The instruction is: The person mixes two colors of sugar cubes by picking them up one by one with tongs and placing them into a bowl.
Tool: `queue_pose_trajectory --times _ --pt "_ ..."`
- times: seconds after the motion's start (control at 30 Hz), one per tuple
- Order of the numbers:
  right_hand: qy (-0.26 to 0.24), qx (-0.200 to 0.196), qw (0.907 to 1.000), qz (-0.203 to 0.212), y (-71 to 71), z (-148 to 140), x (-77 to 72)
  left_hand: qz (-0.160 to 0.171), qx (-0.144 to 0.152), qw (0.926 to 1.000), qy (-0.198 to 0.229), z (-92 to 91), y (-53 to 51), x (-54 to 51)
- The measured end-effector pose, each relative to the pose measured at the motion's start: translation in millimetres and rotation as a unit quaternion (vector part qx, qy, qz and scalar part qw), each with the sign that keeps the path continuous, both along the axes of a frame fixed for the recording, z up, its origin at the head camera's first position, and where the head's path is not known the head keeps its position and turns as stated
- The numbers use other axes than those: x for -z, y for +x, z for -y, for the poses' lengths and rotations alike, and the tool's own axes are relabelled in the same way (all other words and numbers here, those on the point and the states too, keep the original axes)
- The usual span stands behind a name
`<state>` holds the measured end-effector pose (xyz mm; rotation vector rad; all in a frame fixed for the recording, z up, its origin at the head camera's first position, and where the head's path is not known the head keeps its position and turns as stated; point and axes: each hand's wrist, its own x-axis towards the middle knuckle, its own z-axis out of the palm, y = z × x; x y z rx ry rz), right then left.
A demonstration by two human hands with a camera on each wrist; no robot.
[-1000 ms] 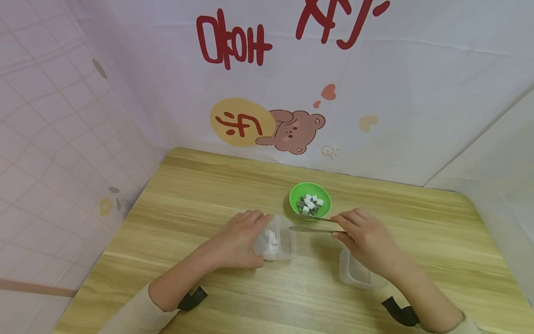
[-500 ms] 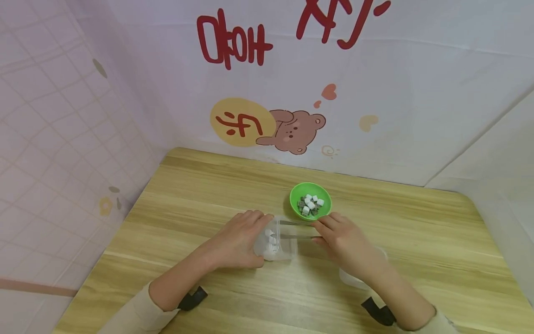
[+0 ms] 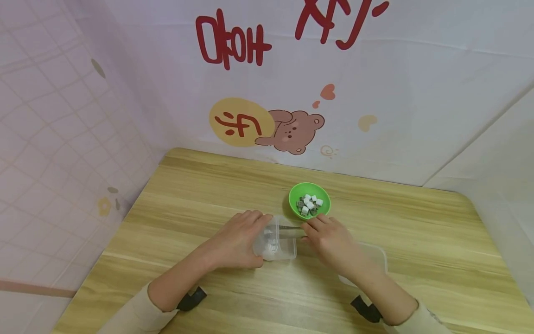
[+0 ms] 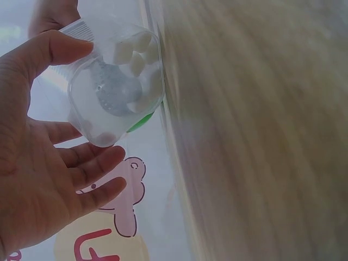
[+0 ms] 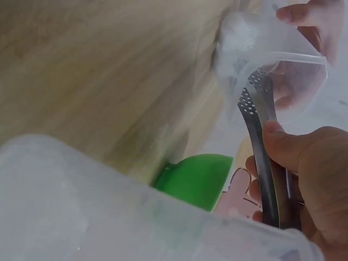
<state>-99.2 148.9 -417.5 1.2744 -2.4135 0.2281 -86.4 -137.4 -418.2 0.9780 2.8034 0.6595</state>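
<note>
My left hand (image 3: 238,241) grips a clear plastic container (image 3: 289,253) that lies tipped on its side, mouth to the right. White cubes (image 4: 137,64) sit inside against its lower wall. Metal tongs (image 5: 261,147) with perforated tips are pinched in my right hand (image 3: 333,243), thumb on one arm and fingers on the other. The tips reach through the container's mouth; whether they grasp a cube cannot be seen clearly. Just beyond my right fingers stands a green bowl (image 3: 308,187) holding white cubes (image 3: 310,205) over grey-brown pieces.
A second translucent plastic container (image 3: 377,255) stands on the wooden table (image 3: 200,185), partly under my right forearm. Behind the table hangs a white printed cloth (image 3: 392,83), and another cloth (image 3: 54,153) borders the left side.
My right hand has moved left with the tongs, from beside the green bowl into the tipped container, and the tongs' arms have come closer together. The left hand has stayed in place.
</note>
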Motion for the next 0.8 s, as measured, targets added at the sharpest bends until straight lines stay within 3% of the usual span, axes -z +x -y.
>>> queue_pose_trajectory --times 0.2,0.43,0.8 --pt "-0.001 -0.002 1.0 -0.004 0.2 -2 1.1 0.001 0.0 1.0 -0.001 0.2 0.1 0.4" --pt "-0.041 -0.01 0.9991 -0.006 -1.3 -12 -1.0 -0.007 0.001 1.0 0.003 0.8 0.3 1.7" --pt "-0.098 -0.005 0.9951 0.01 4.2 -36 -15.8 0.005 -0.007 1.0 0.005 -1.0 -0.2 1.6"
